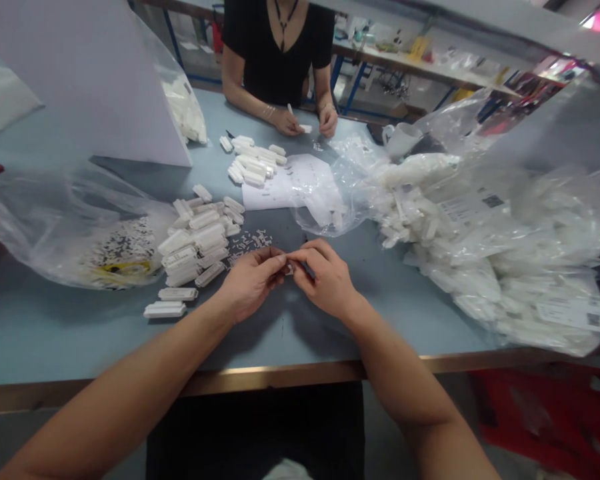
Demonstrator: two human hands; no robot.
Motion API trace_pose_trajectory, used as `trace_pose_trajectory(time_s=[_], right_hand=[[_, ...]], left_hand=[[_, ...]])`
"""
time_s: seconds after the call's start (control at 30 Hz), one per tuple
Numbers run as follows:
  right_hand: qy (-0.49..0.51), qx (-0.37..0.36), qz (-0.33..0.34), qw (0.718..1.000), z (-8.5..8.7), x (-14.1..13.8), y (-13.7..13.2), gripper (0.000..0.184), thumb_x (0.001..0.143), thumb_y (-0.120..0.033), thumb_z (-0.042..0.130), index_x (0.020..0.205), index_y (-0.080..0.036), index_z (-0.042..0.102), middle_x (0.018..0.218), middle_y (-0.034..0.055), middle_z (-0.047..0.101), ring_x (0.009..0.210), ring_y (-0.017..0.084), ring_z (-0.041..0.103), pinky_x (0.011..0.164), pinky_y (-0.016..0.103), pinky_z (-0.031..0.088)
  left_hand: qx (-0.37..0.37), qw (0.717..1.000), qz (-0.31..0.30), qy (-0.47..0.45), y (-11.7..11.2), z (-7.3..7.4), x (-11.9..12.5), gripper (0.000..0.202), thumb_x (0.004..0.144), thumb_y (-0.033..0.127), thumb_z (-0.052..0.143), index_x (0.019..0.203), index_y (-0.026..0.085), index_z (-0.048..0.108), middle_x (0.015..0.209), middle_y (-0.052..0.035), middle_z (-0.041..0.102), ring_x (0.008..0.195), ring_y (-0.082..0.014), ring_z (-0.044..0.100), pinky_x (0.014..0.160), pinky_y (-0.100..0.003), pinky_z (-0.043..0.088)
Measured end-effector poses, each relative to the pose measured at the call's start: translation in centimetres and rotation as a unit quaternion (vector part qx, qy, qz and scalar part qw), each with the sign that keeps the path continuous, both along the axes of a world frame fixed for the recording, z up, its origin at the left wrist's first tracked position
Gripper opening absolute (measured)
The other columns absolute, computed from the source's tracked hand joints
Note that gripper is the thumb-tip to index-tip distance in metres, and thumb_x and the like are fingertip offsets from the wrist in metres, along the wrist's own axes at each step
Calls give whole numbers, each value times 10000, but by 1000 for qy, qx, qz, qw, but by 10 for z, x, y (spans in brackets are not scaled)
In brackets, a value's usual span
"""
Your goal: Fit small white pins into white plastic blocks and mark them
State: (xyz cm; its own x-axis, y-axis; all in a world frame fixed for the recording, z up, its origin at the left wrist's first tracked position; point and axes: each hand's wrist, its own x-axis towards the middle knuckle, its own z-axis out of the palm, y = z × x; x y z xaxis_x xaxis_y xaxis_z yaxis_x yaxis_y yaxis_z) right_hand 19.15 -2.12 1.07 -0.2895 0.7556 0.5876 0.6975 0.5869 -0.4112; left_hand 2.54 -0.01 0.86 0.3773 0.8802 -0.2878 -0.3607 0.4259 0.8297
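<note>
My left hand [254,280] and my right hand [327,277] meet above the table near its front, fingertips pinched together. A bit of something white shows between them, mostly hidden by the fingers, so its kind cannot be told. Just left of my left hand lies a heap of white oblong plastic housings [207,233], some with dark print. Many tiny white pieces [253,243] are scattered on the table behind my left hand. Two housings [165,309] lie apart at the heap's near end.
A clear bag [55,233] with tiny pieces lies at left. Bulging clear bags [495,267] of white parts fill the right side. Behind are a printed sheet [267,193] and another pile of housings [255,163]. Across the table a person [280,60] handles a small white part.
</note>
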Motion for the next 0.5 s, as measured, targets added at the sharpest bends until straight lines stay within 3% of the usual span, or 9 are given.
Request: trace_pose_trajectory(time_s=[0.23,0.5], right_hand=[[29,-54,26,998,10,9,2,175,904,-200,539,988,-224,691,921,29,660,798,119,626,715,243,519],[38,-94,56,993,13,13,3,150,880,-191,560,946,-217,693,905,27,659,811,123,629,739,244,511]], left_hand=[[109,982,-98,116,2,4,-7,180,757,324,684,674,180,612,622,21,549,552,-95,434,521,-242,303],[94,978,-101,154,3,10,-8,232,738,366,671,616,187,588,573,20,531,498,-93,417,483,-247,286]])
